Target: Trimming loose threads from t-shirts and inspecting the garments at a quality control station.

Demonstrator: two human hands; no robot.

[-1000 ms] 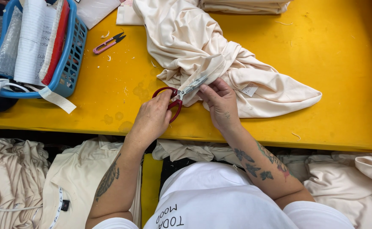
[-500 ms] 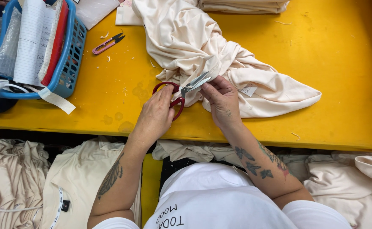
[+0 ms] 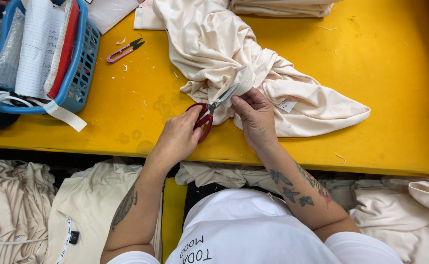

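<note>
Holding red-handled scissors (image 3: 207,116), the left hand (image 3: 179,138) has its grip closed through the loops, the blades pointing up and away toward the cream garment (image 3: 239,63). Just beyond the blade tips, the right hand (image 3: 255,117) pinches a fold of that cloth, its grip shut on the fabric edge with thumb and fingertips touching it. The garment lies bunched on the yellow worktop (image 3: 385,58), spreading away from both grips, with a small white label (image 3: 288,104) showing just to the right of the right hand. Well off to the left of the left grip lies a pink thread snipper (image 3: 124,51), and farther left stands a blue basket (image 3: 80,73) holding papers. More cream garments (image 3: 77,215) are piled below the worktop's near edge.
</note>
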